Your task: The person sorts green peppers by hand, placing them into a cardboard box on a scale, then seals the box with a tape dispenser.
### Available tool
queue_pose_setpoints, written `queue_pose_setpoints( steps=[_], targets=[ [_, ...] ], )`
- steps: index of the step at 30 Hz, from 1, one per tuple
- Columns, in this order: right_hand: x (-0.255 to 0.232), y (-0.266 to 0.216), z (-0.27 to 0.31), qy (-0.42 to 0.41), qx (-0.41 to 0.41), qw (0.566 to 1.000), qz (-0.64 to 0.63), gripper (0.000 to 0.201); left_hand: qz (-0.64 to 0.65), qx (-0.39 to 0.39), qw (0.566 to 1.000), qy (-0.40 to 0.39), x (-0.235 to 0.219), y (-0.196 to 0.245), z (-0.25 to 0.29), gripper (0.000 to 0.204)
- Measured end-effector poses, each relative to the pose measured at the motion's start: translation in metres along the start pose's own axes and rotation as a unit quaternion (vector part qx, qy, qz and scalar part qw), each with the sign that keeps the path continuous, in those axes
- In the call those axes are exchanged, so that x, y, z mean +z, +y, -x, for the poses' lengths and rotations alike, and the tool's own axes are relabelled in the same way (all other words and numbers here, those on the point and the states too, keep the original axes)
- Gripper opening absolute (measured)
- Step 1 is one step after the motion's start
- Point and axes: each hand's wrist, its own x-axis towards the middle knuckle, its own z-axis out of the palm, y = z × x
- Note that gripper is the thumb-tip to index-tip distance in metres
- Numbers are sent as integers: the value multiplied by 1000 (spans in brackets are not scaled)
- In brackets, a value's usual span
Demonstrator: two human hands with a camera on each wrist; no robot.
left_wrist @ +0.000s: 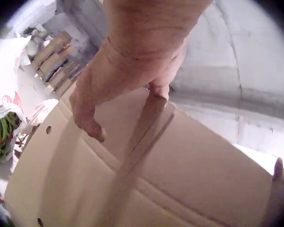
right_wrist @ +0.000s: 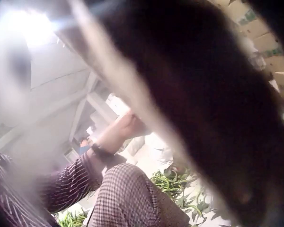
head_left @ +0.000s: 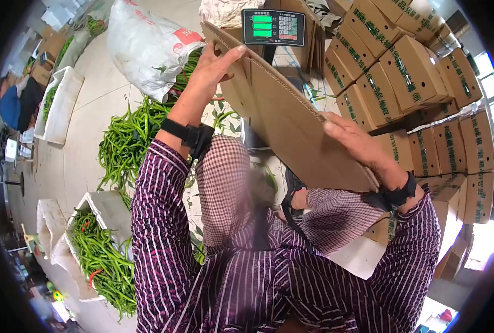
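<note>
A flattened cardboard box (head_left: 283,125) is held up slantwise over the person's lap, its creased face and a small round hole showing in the left wrist view. The left hand (head_left: 215,65) grips its upper far corner; from the left wrist, that hand (left_wrist: 118,71) has its fingers over the edge. At the nearer right end, the right hand (head_left: 353,140) holds the long edge, thumb on top and the other fingers hidden behind the board. Dark, blurred cardboard (right_wrist: 199,94) fills much of the right wrist view.
Green chilies (head_left: 127,144) lie heaped on the floor at left, below a white sack (head_left: 147,47). A foam box (head_left: 113,213) of chilies stands nearer. Beyond the board is a scale display (head_left: 273,26). Printed cartons (head_left: 410,72) are stacked at right.
</note>
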Motion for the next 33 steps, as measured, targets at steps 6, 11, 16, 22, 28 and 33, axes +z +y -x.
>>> queue_pose_setpoints(
  steps=[6,11,16,22,28,33],
  targets=[
    [-28,29,11,41,78,990,-113,60,-48,9,997,-62,-6,17,23,60],
    [-69,29,16,178,117,950,227,31,-367,196,907,-67,-23,28,5,51],
    [-88,57,-3,382,83,900,195,38,-621,198,727,-215,4,30,46,67],
    [-67,37,-16,492,-277,749,346,33,-549,63,739,-386,15,35,-3,63],
    [-47,53,-67,328,-300,844,302,41,-615,147,680,-371,20,12,-21,59],
    [8,60,-114,65,-369,810,451,62,-512,57,792,-327,-3,9,0,64]
  ],
)
